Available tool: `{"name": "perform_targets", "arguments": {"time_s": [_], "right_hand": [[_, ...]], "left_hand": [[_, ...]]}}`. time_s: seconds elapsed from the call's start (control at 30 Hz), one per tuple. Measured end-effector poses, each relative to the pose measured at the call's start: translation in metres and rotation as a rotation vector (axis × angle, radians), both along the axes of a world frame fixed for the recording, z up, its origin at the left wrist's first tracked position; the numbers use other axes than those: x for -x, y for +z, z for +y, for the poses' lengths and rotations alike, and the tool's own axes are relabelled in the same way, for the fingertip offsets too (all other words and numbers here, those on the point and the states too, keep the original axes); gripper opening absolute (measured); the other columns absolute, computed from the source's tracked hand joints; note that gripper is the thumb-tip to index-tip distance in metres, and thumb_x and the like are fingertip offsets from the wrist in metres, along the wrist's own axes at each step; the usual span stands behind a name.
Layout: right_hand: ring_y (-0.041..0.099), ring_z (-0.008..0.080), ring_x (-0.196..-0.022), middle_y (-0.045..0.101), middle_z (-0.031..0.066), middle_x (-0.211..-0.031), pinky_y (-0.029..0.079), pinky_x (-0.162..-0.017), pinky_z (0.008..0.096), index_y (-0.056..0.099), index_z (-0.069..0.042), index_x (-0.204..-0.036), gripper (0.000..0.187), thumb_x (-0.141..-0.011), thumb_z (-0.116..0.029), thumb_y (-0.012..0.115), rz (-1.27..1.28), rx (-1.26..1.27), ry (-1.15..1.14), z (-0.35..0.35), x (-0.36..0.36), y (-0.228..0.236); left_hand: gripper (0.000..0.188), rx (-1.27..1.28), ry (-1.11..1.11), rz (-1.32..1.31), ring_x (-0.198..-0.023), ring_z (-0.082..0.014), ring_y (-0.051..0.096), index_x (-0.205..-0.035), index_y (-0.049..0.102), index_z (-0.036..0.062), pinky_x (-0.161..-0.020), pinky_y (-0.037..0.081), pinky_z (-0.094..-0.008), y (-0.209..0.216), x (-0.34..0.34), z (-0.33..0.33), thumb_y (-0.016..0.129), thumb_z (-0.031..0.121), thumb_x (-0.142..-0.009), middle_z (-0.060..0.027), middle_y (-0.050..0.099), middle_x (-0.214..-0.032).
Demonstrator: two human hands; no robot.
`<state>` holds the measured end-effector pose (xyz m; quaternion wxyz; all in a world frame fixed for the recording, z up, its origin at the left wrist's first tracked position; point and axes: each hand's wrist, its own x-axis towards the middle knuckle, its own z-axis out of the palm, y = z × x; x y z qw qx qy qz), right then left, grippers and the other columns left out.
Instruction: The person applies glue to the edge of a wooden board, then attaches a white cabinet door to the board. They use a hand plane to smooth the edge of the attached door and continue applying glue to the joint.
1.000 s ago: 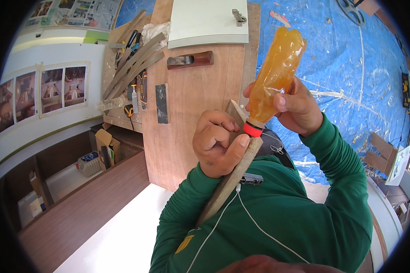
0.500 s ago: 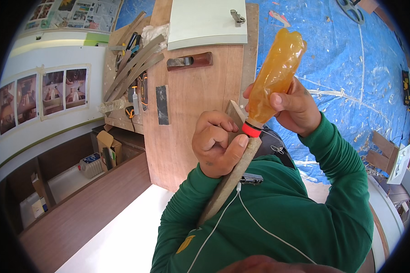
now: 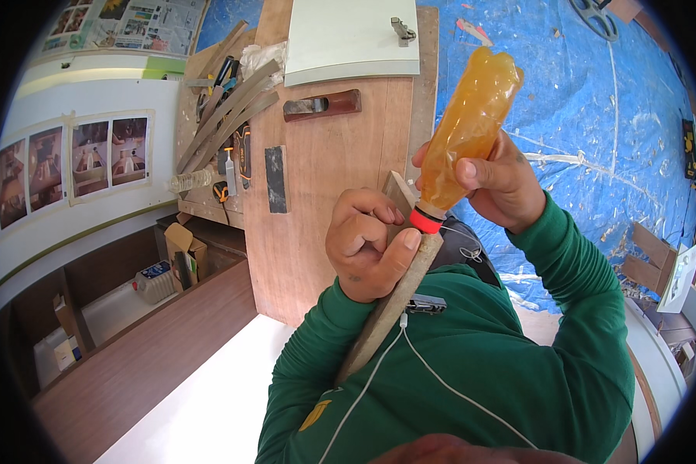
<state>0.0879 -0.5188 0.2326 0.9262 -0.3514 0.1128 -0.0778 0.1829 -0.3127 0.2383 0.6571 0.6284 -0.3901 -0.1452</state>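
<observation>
My right hand [image 3: 506, 179] is wrapped round a clear plastic bottle [image 3: 472, 127] of orange-yellow liquid, tipped with its base up and its neck pointing down to the left. The bottle's red cap [image 3: 425, 222] meets the upper end of a wooden strip [image 3: 394, 309], close to my left thumb. My left hand [image 3: 367, 247] is closed round that strip, which slants down against my green sleeve and body. Another pale wooden end [image 3: 398, 189] shows past the left fingers; whether it belongs to the same strip I cannot tell.
On the plywood bench top [image 3: 325, 170] are a hand plane [image 3: 322, 105], a dark flat block [image 3: 276, 179] and a white panel [image 3: 352, 39] with a metal clip. Curved strips [image 3: 232, 112], a syringe [image 3: 230, 168] and tools lie at the left. Blue sheeting [image 3: 564, 116] covers the right side.
The bottle has shifted very slightly, its base a touch to the right. Both hands keep their grip in nearly the same place.
</observation>
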Motion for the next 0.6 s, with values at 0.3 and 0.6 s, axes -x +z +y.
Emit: {"name": "perform_targets", "arguments": {"time_s": [0.3,0.6], "right_hand": [[0.072,0.0228,-0.106,0.073,0.0146,-0.118,0.060,-0.094,0.0398,0.060,0.000,-0.129,0.057,-0.086,-0.027,0.087,0.048,0.100,-0.005,0.000,-0.004,0.000],[0.071,0.0290,-0.115,0.068,0.0196,-0.128,0.061,-0.099,0.0439,0.050,0.002,-0.138,0.054,-0.101,-0.031,0.072,-0.042,-0.298,0.022,0.009,0.001,-0.028]], "left_hand": [[0.038,0.006,-0.005,-0.013,-0.083,-0.0178,0.062,-0.075,0.046,0.0110,-0.074,0.054,-0.0306,-0.001,-0.002,0.000,0.082,0.002,-0.083,-0.0125,0.057,-0.100],[0.040,0.000,-0.006,-0.014,-0.084,-0.0190,0.061,-0.074,0.045,0.0115,-0.075,0.052,-0.0310,0.001,-0.005,0.002,0.082,0.002,-0.082,-0.0128,0.056,-0.099]]}}
